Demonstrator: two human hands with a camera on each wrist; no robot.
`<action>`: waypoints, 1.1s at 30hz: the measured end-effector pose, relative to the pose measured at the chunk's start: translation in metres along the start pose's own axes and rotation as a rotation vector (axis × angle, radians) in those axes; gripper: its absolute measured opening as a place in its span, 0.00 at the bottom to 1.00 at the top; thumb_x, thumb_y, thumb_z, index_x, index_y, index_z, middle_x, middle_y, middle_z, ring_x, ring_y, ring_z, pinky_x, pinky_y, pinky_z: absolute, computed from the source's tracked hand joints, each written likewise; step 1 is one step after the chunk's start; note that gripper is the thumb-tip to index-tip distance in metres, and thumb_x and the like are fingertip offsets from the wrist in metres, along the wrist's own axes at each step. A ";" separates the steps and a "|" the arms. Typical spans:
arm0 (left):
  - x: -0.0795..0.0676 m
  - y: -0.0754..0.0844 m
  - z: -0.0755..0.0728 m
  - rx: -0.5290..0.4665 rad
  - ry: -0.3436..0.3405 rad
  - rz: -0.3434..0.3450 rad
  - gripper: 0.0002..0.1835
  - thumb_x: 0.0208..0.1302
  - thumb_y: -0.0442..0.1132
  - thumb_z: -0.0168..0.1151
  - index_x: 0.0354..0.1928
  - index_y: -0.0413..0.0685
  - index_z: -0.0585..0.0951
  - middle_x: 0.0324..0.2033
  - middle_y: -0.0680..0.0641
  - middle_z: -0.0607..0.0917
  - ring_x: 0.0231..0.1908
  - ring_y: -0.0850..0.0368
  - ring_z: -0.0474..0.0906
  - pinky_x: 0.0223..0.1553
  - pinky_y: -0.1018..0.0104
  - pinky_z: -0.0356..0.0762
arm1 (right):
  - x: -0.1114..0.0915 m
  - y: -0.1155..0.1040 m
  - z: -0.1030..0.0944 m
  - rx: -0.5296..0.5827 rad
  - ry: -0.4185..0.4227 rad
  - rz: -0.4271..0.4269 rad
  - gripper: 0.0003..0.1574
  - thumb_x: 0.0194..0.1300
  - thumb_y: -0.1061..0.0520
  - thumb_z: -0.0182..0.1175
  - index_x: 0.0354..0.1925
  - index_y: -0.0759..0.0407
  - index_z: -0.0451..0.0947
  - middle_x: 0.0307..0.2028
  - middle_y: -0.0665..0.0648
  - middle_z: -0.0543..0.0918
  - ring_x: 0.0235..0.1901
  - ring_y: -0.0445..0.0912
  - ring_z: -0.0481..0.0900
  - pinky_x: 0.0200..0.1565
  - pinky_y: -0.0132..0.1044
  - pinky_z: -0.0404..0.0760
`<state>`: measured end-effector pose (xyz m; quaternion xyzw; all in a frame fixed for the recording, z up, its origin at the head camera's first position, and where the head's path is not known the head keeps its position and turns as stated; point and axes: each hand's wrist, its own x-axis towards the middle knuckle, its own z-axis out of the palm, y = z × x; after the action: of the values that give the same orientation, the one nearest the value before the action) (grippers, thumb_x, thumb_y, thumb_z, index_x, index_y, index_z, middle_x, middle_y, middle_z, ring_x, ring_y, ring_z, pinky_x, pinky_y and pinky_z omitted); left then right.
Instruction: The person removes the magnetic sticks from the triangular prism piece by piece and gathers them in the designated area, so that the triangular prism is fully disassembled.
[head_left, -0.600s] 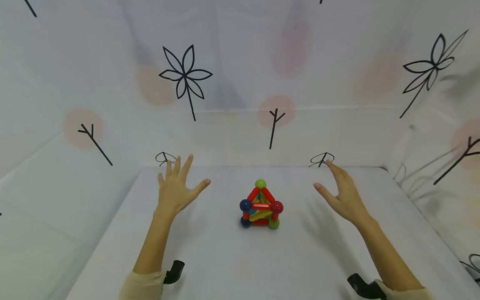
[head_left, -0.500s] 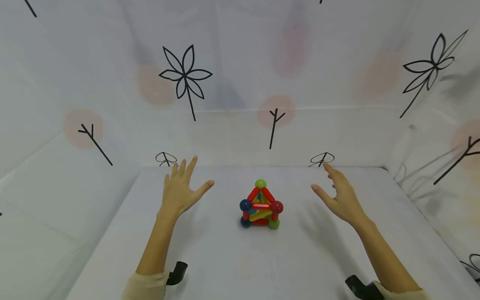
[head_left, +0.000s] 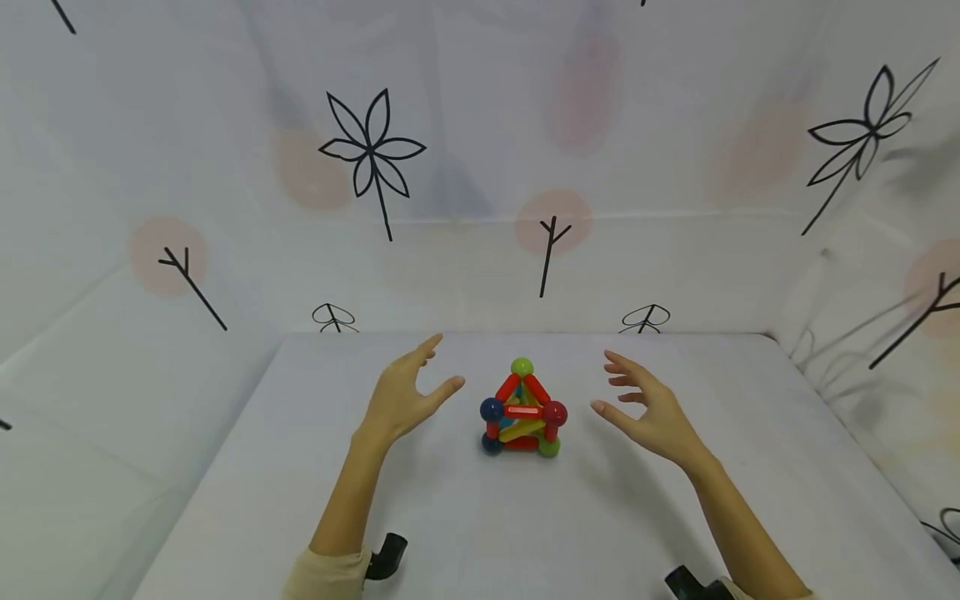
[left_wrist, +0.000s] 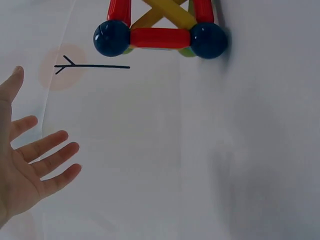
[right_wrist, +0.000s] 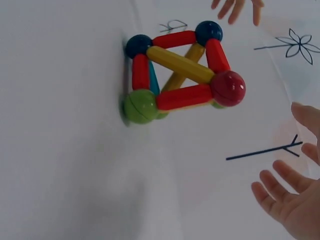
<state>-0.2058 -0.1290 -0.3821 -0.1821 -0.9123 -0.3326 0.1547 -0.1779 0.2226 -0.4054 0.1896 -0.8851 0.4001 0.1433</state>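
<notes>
A small house-shaped frame of toy rods and balls (head_left: 522, 412) stands on the white table between both hands. Its rods are red, yellow and blue, and its balls are dark blue, red and light green. To its left my left hand (head_left: 401, 400) hovers with fingers extended and thumb spread towards it. On the other side my right hand (head_left: 656, 421) hangs in the air, fingers loosely bent and thumb apart. Neither hand holds anything. In the right wrist view, yellow rods (right_wrist: 181, 65) cross on one side face of the frame.
The white-covered table (head_left: 480, 533) meets a pale cloth backdrop (head_left: 465, 108) printed with black leaf drawings and pink dots. Black camera mounts (head_left: 387, 557) sit at both wrists, near the light sleeves.
Both hands have moved inward, towards the toy frame, and slightly nearer the camera. Their fingers are less spread than before. The frame has stayed in place.
</notes>
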 end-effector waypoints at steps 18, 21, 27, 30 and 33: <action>0.007 0.021 0.059 -0.301 -0.029 0.228 0.26 0.50 0.43 0.73 0.52 0.42 0.80 0.48 0.46 0.82 0.47 0.53 0.76 0.43 0.60 0.77 | -0.005 -0.008 0.038 0.138 -0.114 -0.007 0.37 0.55 0.56 0.68 0.62 0.54 0.68 0.51 0.60 0.78 0.43 0.53 0.80 0.43 0.44 0.81; 0.008 0.024 0.066 -0.336 -0.031 0.215 0.25 0.49 0.43 0.73 0.50 0.41 0.81 0.50 0.44 0.81 0.52 0.50 0.73 0.47 0.53 0.75 | -0.005 -0.008 0.042 0.172 -0.118 -0.013 0.35 0.55 0.56 0.68 0.61 0.55 0.70 0.50 0.60 0.78 0.43 0.54 0.80 0.41 0.41 0.81; 0.009 0.030 0.080 -0.432 -0.030 0.226 0.25 0.47 0.40 0.75 0.48 0.38 0.81 0.48 0.42 0.82 0.54 0.49 0.71 0.54 0.48 0.70 | -0.006 -0.007 0.051 0.202 -0.128 -0.029 0.31 0.56 0.57 0.67 0.58 0.58 0.72 0.49 0.59 0.79 0.40 0.51 0.79 0.39 0.38 0.82; 0.009 0.031 0.086 -0.450 -0.026 0.235 0.25 0.46 0.38 0.75 0.48 0.37 0.81 0.46 0.43 0.83 0.52 0.50 0.73 0.52 0.50 0.73 | -0.007 -0.005 0.056 0.211 -0.124 -0.050 0.29 0.57 0.58 0.67 0.56 0.60 0.73 0.47 0.58 0.79 0.39 0.51 0.79 0.38 0.37 0.82; 0.008 0.031 0.092 -0.447 -0.030 0.222 0.24 0.47 0.39 0.75 0.48 0.39 0.82 0.45 0.44 0.84 0.50 0.51 0.73 0.49 0.53 0.74 | -0.006 -0.003 0.058 0.219 -0.112 -0.070 0.27 0.57 0.59 0.67 0.55 0.60 0.75 0.45 0.58 0.79 0.38 0.50 0.79 0.37 0.35 0.81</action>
<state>-0.2139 -0.0440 -0.4287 -0.3156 -0.7926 -0.5046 0.1325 -0.1767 0.1774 -0.4430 0.2569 -0.8356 0.4779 0.0859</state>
